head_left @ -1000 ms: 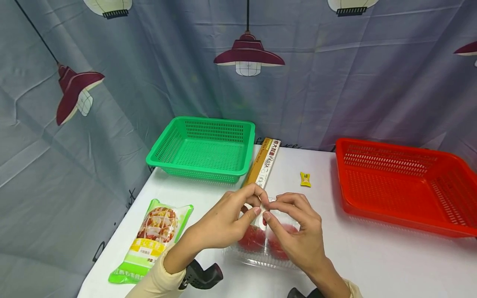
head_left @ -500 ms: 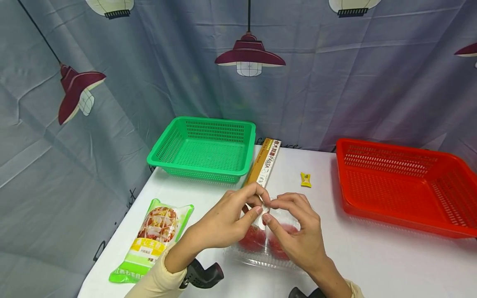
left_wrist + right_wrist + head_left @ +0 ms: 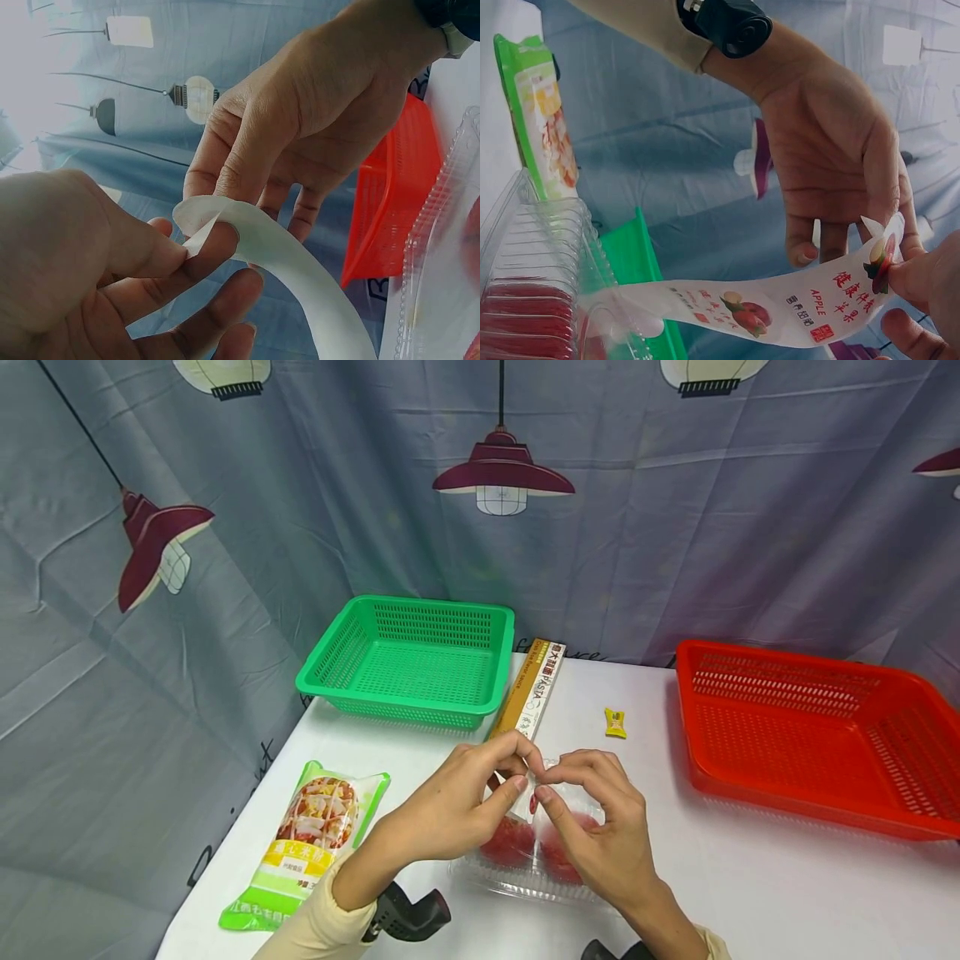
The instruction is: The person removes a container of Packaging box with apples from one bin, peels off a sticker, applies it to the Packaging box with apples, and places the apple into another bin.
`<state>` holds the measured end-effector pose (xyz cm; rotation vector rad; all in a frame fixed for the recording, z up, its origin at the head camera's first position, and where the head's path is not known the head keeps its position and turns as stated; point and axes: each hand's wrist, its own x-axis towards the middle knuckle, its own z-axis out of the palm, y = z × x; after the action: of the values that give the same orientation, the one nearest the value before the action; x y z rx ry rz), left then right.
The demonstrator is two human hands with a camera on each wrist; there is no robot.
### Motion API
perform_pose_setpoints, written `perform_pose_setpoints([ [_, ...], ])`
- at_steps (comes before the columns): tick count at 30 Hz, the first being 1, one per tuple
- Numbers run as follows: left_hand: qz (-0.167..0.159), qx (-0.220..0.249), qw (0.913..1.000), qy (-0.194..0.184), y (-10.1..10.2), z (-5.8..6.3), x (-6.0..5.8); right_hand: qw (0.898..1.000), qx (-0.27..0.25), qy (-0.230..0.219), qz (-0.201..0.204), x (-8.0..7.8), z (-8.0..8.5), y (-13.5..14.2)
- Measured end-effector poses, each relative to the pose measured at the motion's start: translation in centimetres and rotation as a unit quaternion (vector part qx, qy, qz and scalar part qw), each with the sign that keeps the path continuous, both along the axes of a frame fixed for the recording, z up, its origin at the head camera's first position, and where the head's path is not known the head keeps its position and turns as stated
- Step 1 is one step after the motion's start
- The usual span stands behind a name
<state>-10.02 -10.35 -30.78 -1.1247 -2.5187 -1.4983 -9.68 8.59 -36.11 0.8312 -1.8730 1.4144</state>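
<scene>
Over a clear plastic fruit box (image 3: 525, 883) with red apples inside, both hands meet at a paper label strip (image 3: 776, 304). Its printed face shows apples and red lettering; the white back (image 3: 300, 281) faces the left wrist view. At the strip's free end, my left hand (image 3: 465, 806) pinches a small folded-up flap (image 3: 201, 238) between thumb and index finger. My right hand (image 3: 609, 818) pinches the same end with its thumb and index finger. The strip's other end runs down to the box, where its attachment is hard to see.
A green basket (image 3: 405, 714) stands at the back left, a red basket (image 3: 795, 810) at the right. A pasta box (image 3: 528, 689) lies behind the hands. Near it is a small yellow packet (image 3: 615, 722). A green food bag (image 3: 303, 839) lies at the left.
Both hands stay almost in place. The label strip tilts slightly between the fingertips, and the red mark seen on it shifts a little.
</scene>
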Motion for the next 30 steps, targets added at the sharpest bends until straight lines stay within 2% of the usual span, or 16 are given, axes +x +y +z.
perform_pose_setpoints([
  [13,0.021,0.003,0.9997,0.010,-0.9,0.2,-0.2,1.000,-0.009,0.000,-0.012,0.1,-0.1,0.2],
  [23,0.065,-0.004,0.9973,0.035,-2.2,0.3,-0.5,1.000,-0.014,0.008,-0.012,0.2,0.1,0.4],
  [30,0.112,-0.018,0.9934,0.014,-3.2,0.5,-0.4,1.000,-0.011,-0.001,-0.009,0.1,0.1,0.4],
])
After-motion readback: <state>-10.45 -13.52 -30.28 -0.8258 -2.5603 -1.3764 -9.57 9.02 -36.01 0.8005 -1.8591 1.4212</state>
